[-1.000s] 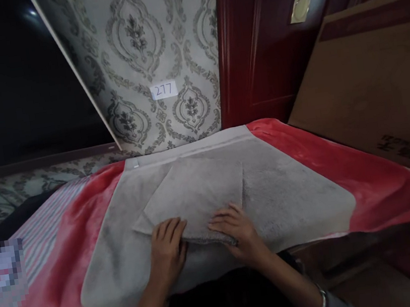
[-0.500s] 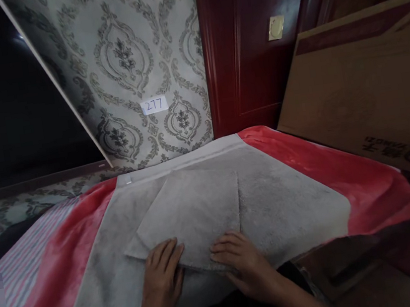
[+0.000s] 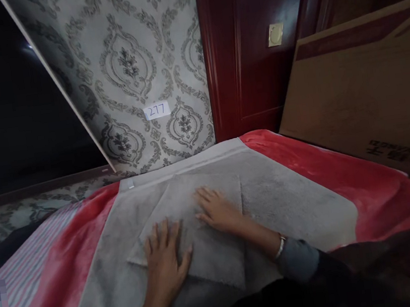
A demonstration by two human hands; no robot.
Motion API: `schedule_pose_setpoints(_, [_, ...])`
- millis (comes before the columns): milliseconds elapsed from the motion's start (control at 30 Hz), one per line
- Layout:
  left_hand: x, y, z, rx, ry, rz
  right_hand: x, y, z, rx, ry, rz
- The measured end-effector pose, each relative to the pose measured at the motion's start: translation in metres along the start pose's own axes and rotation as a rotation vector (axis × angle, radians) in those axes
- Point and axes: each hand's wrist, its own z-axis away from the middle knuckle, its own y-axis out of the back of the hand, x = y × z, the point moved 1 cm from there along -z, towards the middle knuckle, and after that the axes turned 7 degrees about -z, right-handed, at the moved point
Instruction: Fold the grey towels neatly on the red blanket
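your left hand (image 3: 166, 260) lies palm down on the left part of the grey cloth (image 3: 220, 263), fingers apart, thumb out, unclamped. your right hand (image 3: 216, 210), a bit blurred, is palm down over the cloth's middle, fingers stretched out, unclamped too; can't tell if it presses. cloth is layered, flat, near the middle of the grey cover (image 3: 292, 202), one corner toward you, another poking out left past your left hand. red blanket (image 3: 318, 173) both sides of the cover, striped sheet (image 3: 39, 248) farther left. bracelet (image 3: 280, 246) on your right wrist, at the sleeve (image 3: 300, 260). wall (image 3: 135, 89) behind has a card (image 3: 157, 110), "277"; carton (image 3: 357, 96) right, screen (image 3: 7, 105) left.
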Motion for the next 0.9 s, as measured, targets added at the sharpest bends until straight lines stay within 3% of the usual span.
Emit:
schedule_pose_setpoints(100, [0.004,-0.012,0.007,-0.097,0.021,-0.038,0.015,-0.009,-0.018,-0.060,-0.120,0.048])
schedule_pose_setpoints(200, [0.004,-0.016,0.013,-0.112,0.008,-0.048,0.027,-0.019,-0.020,-0.108,-0.194,0.054])
schedule_pose_setpoints(567, [0.003,-0.017,0.014,-0.104,0.023,-0.051,0.032,-0.024,-0.018,-0.134,-0.200,0.057])
schedule_pose_setpoints(900, [0.009,-0.009,0.011,-0.203,0.094,-0.080,0.032,-0.025,-0.008,-0.115,-0.380,0.133])
